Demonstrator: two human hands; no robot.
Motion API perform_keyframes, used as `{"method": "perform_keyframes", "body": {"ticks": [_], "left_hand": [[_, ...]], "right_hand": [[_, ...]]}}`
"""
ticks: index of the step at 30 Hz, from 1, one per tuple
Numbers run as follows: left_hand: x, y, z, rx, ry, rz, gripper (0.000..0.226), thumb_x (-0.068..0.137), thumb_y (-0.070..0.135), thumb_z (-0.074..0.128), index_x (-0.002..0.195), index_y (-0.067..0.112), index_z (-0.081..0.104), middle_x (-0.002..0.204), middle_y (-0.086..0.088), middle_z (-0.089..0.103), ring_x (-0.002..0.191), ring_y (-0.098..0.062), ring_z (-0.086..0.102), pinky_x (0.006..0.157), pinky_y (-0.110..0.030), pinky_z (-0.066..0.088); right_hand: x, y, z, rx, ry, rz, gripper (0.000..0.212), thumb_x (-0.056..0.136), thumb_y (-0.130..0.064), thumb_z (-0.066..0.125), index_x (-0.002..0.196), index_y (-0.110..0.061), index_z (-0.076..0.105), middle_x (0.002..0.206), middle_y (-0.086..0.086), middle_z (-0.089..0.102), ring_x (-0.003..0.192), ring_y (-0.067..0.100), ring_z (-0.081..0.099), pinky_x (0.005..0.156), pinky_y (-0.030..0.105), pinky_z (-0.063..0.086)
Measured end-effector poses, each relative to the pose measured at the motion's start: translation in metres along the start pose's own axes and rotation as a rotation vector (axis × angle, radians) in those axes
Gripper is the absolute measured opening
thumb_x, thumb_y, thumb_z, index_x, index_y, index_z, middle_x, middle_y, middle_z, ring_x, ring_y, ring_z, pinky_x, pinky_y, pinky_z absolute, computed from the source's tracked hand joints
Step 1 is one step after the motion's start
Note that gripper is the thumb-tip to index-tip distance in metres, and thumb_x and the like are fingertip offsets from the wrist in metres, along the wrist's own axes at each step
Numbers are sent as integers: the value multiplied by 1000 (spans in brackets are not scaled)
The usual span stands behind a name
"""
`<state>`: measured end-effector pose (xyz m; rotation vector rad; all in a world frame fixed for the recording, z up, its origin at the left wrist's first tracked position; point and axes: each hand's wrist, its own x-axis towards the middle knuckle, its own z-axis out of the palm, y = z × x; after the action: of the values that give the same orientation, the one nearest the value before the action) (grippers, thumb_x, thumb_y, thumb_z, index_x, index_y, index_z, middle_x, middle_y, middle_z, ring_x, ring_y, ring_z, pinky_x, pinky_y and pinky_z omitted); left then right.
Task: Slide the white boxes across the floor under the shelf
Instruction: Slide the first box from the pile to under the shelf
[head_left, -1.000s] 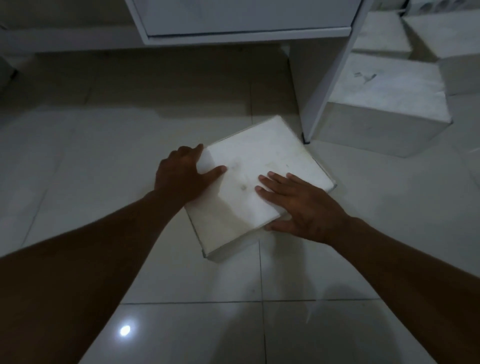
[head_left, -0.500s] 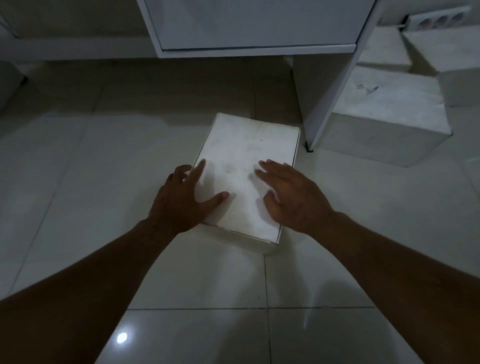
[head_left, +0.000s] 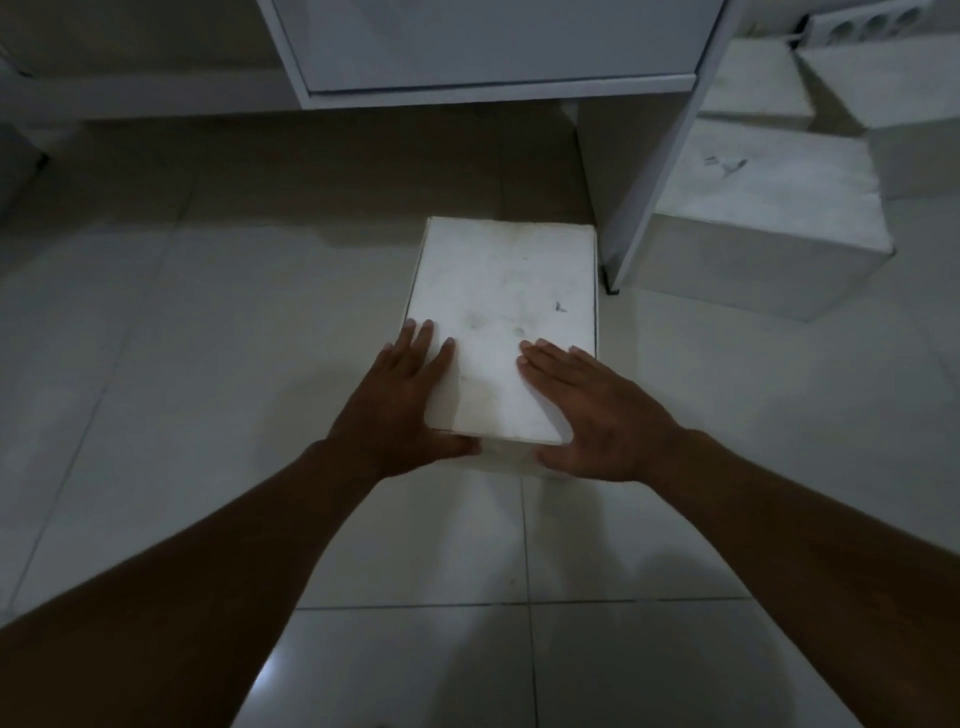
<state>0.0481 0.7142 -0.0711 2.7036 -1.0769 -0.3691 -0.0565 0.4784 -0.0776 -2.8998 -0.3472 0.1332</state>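
Observation:
A flat white box (head_left: 506, 291) lies on the tiled floor in front of the white shelf (head_left: 493, 57), its long side pointing at the gap under it. My left hand (head_left: 400, 405) lies flat on the box's near left corner, fingers straight, thumb against the near side. My right hand (head_left: 592, 410) lies flat on the near right corner, fingers straight on the lid, thumb low at the near side. The box's far edge is level with the shelf's right leg panel (head_left: 639, 192).
A bigger white box (head_left: 763, 208) stands right of the leg panel, with two more white boxes (head_left: 753, 78) behind it. A power strip (head_left: 872, 23) sits at the top right. The shaded floor (head_left: 337, 166) under the shelf is bare tile.
The box has turned from skewed to straight and slid toward the shelf gap. Both hands shifted back to its near corners, fingers now flat.

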Motion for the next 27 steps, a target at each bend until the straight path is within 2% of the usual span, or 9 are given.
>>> {"method": "perform_keyframes", "body": {"ticks": [3, 6, 8, 11, 15, 19, 22, 27], "left_hand": [[16, 15, 6, 17, 4, 24, 120, 75, 74, 60, 156, 11, -1, 163, -10, -12, 150, -21, -14, 119, -34, -8], [34, 28, 11, 37, 18, 8, 116, 79, 69, 59, 156, 10, -5, 162, -12, -16, 149, -24, -16, 118, -35, -9], [44, 32, 13, 43, 20, -7, 115, 80, 70, 57, 155, 10, -6, 162, -13, -18, 149, -25, -17, 118, -36, -9], [64, 33, 11, 68, 0, -9, 115, 80, 70, 57, 155, 11, -7, 162, -13, -18, 149, -26, -16, 117, -36, -10], [91, 35, 7, 88, -2, 2, 115, 80, 68, 59, 155, 9, -5, 162, -15, -16, 150, -27, -14, 120, -41, -5], [125, 42, 6, 106, 37, -7, 113, 81, 67, 60, 155, 9, -4, 163, -16, -13, 150, -29, -12, 119, -41, -5], [150, 44, 5, 88, 60, -12, 112, 82, 65, 61, 156, 9, -3, 163, -16, -13, 150, -30, -12, 119, -41, -6], [174, 32, -1, 96, 76, 10, 112, 82, 66, 60, 156, 10, -3, 163, -15, -13, 150, -28, -13, 119, -41, -5]], "right_hand": [[-3, 4, -2, 26, 36, 84, 92, 81, -36, 66, 153, -4, 20, 162, 10, 11, 150, 20, 8, 122, 34, 6], [-1, 5, 3, -7, 85, 192, 87, 76, -23, 67, 150, 2, 28, 159, 18, 22, 148, 28, 18, 121, 41, 17], [4, 7, 6, -30, 107, 233, 85, 80, -22, 61, 152, 0, 21, 161, 17, 14, 150, 26, 10, 122, 39, 11], [13, 21, 4, -39, 135, 258, 84, 89, -29, 58, 155, -5, 12, 163, 11, 4, 151, 20, 1, 119, 28, -3], [26, 41, -3, -40, 137, 287, 83, 90, -29, 61, 154, -5, 15, 163, 12, 9, 150, 22, 5, 119, 28, 0], [41, 58, -8, -68, 158, 353, 73, 96, -22, 52, 154, -4, 11, 163, 13, 6, 150, 23, 1, 118, 28, -3], [52, 67, -5, -80, 235, 422, 65, 100, -15, 45, 154, -2, 11, 162, 16, 6, 150, 25, 2, 115, 27, -7], [72, 80, -4, -110, 276, 434, 63, 101, -14, 44, 154, -1, 11, 162, 17, 8, 150, 25, 2, 114, 26, -11]]}}
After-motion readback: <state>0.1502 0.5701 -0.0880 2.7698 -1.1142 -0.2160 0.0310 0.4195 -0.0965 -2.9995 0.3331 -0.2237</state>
